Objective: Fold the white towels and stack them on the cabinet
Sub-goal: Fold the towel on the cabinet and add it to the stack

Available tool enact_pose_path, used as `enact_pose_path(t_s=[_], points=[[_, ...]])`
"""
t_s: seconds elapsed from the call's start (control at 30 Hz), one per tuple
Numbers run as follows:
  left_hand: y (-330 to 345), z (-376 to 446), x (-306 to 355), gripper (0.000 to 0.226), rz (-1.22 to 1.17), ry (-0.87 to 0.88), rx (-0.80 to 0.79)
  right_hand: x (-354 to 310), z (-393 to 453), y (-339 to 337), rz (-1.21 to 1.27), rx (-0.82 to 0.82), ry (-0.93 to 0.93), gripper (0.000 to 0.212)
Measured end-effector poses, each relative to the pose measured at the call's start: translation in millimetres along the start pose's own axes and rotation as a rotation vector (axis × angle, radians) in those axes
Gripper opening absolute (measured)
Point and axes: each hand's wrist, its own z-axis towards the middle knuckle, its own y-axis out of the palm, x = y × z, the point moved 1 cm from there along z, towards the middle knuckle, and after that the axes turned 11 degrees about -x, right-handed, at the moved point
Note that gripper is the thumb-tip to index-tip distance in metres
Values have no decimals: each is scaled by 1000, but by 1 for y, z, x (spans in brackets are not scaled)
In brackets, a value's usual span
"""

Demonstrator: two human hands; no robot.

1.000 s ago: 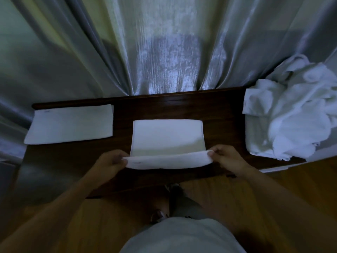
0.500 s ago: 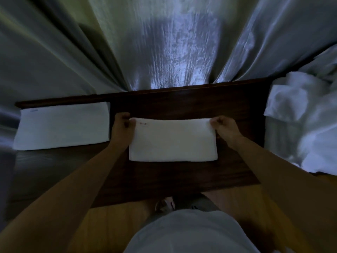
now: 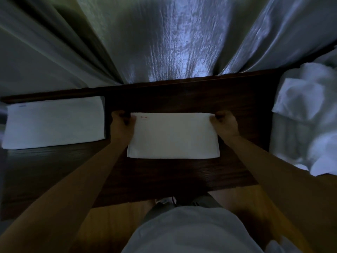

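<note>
While the folded towel (image 3: 173, 136) lies long-axis left-to-right mid-cabinet (image 3: 182, 172), left hand (image 3: 121, 123) and right hand (image 3: 226, 123) pinch its far corners; a folded stack (image 3: 53, 123) sits left, crumpled towels (image 3: 306, 121) right.

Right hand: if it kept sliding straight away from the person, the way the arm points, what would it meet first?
Past the right hand, which pinches the folded towel's far corner, lies only bare cabinet top. The first thing met would probably be the curtain hanging at the back edge, though depth is hard to judge.

Dark cabinet (image 3: 182, 179) bears two folded towels (image 3: 173, 136) (image 3: 52, 123).
</note>
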Motion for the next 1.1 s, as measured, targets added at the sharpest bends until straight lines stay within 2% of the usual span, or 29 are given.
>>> enact_pose_path(t_s=[0.17, 0.27, 0.33, 0.47, 0.6, 0.7, 0.9, 1.03, 1.1], points=[[-3, -25, -5, 50, -13, -8, -10, 7, -22, 11, -32, 62, -50, 43], [-6, -45, -19, 49, -12, -56, -51, 18, -43, 16, -47, 80, 19, 36], [-11, -56, -33, 49, -13, -104, -124, 28, -59, 17, -91, 41, 73, 26], [-22, -67, -55, 47, 12, -175, -259, 46, -82, 13, -104, -111, 102, 20], [-27, -68, -61, 31, 120, -158, -332, 53, -87, 8, -153, -149, 67, 14], [-29, -72, -62, 33, 188, -135, -293, 54, -89, 8, -192, -131, 34, 11], [-24, -87, -61, 38, 98, -123, -182, 67, -103, 19, -191, -24, 53, 12], [-24, -94, -49, 42, 55, -179, -168, 66, -112, 21, -180, 69, 108, 25], [-23, -94, -37, 43, 140, -73, -104, 53, -115, 22, -160, 197, 38, 40]])
